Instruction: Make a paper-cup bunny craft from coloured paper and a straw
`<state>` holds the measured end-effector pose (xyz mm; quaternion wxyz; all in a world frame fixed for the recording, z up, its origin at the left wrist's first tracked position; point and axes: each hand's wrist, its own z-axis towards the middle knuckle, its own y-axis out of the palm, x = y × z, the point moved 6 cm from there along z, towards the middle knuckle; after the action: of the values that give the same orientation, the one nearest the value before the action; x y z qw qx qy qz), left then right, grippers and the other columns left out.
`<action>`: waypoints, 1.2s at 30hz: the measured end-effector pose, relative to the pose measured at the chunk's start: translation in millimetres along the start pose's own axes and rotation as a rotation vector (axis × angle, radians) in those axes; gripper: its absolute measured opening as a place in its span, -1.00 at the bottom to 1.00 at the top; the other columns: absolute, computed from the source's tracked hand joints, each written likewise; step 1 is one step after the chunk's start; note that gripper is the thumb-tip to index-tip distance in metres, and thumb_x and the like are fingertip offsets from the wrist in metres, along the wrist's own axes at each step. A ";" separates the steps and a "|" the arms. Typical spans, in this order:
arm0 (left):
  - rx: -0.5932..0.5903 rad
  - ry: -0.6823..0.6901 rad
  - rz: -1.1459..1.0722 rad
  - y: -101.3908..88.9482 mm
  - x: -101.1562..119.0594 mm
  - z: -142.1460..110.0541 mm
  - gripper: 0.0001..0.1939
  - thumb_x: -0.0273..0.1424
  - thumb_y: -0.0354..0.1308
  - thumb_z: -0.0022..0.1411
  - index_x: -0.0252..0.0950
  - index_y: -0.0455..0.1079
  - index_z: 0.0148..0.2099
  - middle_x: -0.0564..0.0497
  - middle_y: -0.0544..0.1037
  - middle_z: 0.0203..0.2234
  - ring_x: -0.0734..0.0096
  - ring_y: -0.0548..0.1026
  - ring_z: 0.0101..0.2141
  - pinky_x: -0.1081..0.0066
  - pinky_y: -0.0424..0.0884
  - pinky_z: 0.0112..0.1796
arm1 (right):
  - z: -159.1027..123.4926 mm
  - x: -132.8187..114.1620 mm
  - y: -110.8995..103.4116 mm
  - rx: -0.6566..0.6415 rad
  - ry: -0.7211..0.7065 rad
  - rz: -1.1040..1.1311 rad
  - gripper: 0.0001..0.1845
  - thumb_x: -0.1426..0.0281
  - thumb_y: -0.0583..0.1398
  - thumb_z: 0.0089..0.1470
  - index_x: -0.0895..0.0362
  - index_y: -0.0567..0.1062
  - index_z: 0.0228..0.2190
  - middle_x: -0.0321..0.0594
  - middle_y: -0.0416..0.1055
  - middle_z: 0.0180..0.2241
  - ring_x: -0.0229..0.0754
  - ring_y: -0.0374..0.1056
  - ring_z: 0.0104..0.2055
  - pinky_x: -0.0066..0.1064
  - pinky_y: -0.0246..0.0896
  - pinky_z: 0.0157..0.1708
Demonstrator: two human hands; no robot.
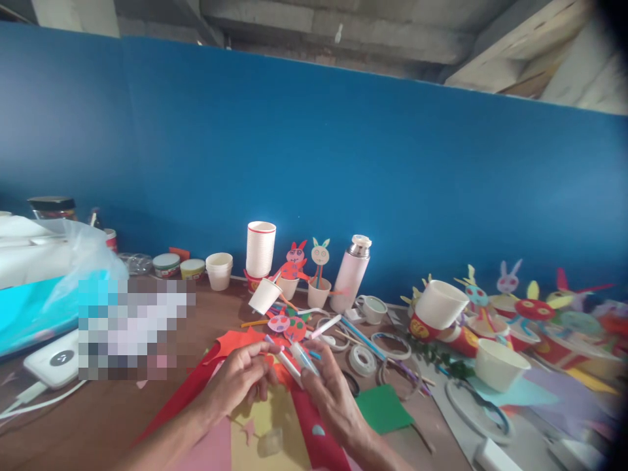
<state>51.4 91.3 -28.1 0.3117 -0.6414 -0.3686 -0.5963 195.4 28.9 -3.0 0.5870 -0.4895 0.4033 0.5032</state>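
Observation:
Both hands are close together above a stack of coloured paper. My left hand [240, 376] is closed, thumb and fingertips pinching near a slim white marker [290, 366] with a purplish tip. My right hand [331, 386] is wrapped round a white tube with a blue band [305, 360], beside the marker. Whether the right fingers also touch the marker, I cannot tell. Under the hands lie a yellow sheet [267, 418] and a red sheet [326, 435]. Just beyond them are a pink paper face [279, 324] and a red paper face [296, 329].
A stack of paper cups [260, 248], a tipped cup [265, 296] and a pink thermos [350, 273] stand at the back. Tape rolls [363, 360] and green paper [384, 408] lie right. Paper rabbit figures [536, 311] crowd the far right; a white device [53, 358] is left.

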 end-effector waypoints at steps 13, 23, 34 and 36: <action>0.015 -0.041 0.033 8.3 9.5 -6.1 -0.67 -0.19 0.08 0.03 -0.38 0.32 -0.28 -0.11 0.54 -0.37 0.42 0.50 -0.54 0.61 0.06 -0.72 | -0.7 0.5 -8.2 0.183 -0.109 -0.192 -0.80 0.31 0.15 0.02 0.15 0.41 -0.30 -0.27 0.40 -0.52 -0.27 0.26 -0.51 -0.52 0.16 -0.51; 0.015 -0.102 0.038 10.4 0.8 -5.2 -0.72 -0.23 0.09 0.03 -0.40 0.38 -0.39 -0.07 0.54 -0.44 0.46 0.48 -0.58 0.62 0.07 -0.74 | -6.6 -18.9 0.3 0.126 -0.276 -0.464 -0.84 0.42 0.15 -0.01 0.09 0.45 -0.31 -0.26 0.47 -0.48 -0.23 0.35 -0.48 -0.49 0.21 -0.44; -0.030 -0.071 0.050 18.4 8.5 -10.5 -0.73 -0.27 0.05 0.05 -0.37 0.43 -0.34 -0.03 0.52 -0.44 0.49 0.46 -0.60 0.62 0.13 -0.75 | -8.2 -20.7 2.6 0.108 -0.379 -0.564 -0.77 0.47 0.12 -0.01 0.05 0.41 -0.24 -0.22 0.49 -0.35 -0.17 0.39 -0.36 -0.45 0.21 -0.38; -0.026 -0.087 0.089 19.3 10.5 -13.0 -0.71 -0.25 0.05 0.06 -0.37 0.44 -0.30 -0.01 0.52 -0.50 0.52 0.41 -0.68 0.60 0.14 -0.77 | -8.3 -20.1 3.1 0.101 -0.370 -0.574 -0.77 0.46 0.12 0.00 0.05 0.40 -0.24 -0.22 0.48 -0.36 -0.18 0.39 -0.36 -0.45 0.22 -0.38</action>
<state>61.0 71.1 -15.7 0.3132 -0.6866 -0.3453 -0.5579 189.1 16.9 14.3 0.7912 -0.4538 0.1604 0.3773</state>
